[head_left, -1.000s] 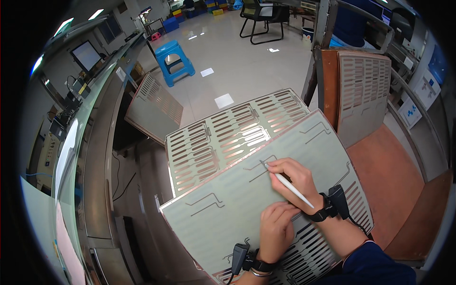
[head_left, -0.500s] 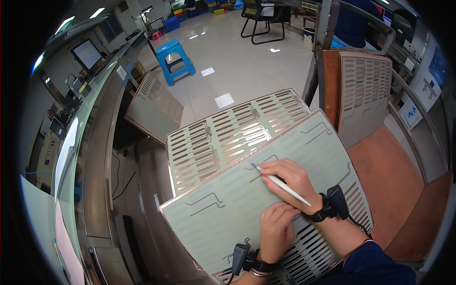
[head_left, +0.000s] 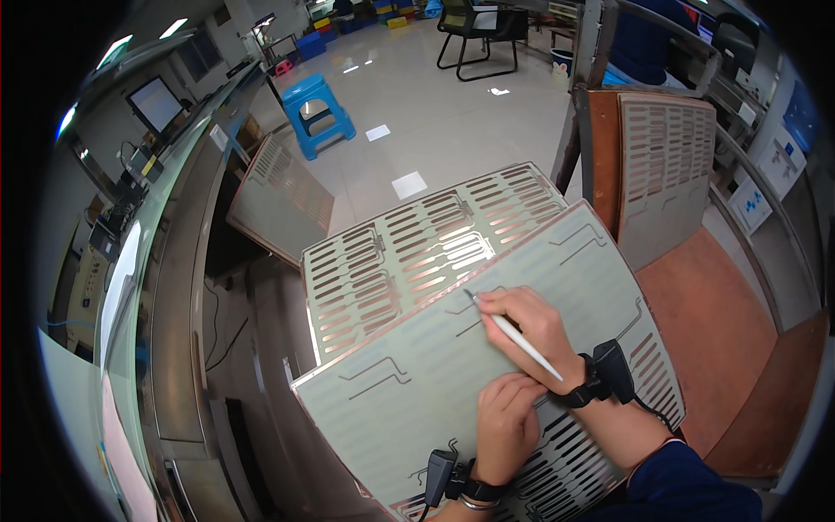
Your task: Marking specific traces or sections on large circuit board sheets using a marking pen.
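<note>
In my right hand point(head_left: 526, 320) is a slim white-handled tool point(head_left: 527, 346) with a dark, narrow tip, gripped like a pen. Its tip is over a pale green panel point(head_left: 435, 387) with thin dark bent lines, close to the line pattern at its upper middle. My left hand point(head_left: 506, 426) rests curled on the same panel, just below my right wrist. A small grey-blue edge shows by its fingertips, but what the fingers hold, if anything, is hidden. Dark straps with small black devices sit on both wrists.
Beneath and beyond the panel lies another slotted copper-and-green panel point(head_left: 435, 230). More panels lean at the right point(head_left: 665, 174) and left point(head_left: 283, 196). A long workbench point(head_left: 187, 252) runs along the left. On the floor stand a blue stool point(head_left: 317, 117) and a black chair point(head_left: 483, 39).
The white-handled tool's tip has shifted slightly up toward the panel's far edge, with my right hand moving a little. My left hand stays in place.
</note>
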The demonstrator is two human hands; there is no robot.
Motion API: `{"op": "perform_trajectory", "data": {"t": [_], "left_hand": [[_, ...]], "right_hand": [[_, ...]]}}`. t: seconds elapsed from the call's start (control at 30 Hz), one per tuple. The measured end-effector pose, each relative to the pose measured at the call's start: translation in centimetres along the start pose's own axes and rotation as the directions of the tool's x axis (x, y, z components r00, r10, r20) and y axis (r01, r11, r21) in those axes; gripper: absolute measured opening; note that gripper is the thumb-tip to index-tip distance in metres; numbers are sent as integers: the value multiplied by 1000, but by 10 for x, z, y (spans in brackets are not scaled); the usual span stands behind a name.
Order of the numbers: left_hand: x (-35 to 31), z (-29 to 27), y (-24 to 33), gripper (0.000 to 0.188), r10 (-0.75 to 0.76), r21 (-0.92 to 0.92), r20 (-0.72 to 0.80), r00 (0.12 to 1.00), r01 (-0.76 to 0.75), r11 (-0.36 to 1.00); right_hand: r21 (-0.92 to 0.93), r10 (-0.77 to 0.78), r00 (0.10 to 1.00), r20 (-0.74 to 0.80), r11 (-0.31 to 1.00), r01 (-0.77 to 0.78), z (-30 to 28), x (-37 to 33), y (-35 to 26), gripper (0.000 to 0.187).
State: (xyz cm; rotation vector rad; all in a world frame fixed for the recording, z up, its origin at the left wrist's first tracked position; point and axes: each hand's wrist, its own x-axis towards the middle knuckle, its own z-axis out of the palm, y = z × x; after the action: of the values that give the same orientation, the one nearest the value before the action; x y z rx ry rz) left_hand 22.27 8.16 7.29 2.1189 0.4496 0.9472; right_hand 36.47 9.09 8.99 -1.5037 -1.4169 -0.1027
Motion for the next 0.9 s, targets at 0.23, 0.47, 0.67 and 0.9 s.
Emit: {"op": "perform_trajectory", "data": {"t": [0.23,0.47,0.67,0.9], "left_hand": [[1,1,2,31,-2,0,18,1000,2,1000],[1,0,4,32,-31,22,31,999,30,999],[0,3,1,31,-12,42,33,999,10,999],[1,4,4,31,-12,76,48,999,9,997]], "right_hand": [[20,5,999,-46,1000,-4,-3,-2,0,19],[-55,92,975,-202,993,-105,-18,-8,6,20],[-38,68,979,-194,996,-77,-18,-7,7,18],[-13,64,979,-194,998,-68,-17,-10,11,18]]}}
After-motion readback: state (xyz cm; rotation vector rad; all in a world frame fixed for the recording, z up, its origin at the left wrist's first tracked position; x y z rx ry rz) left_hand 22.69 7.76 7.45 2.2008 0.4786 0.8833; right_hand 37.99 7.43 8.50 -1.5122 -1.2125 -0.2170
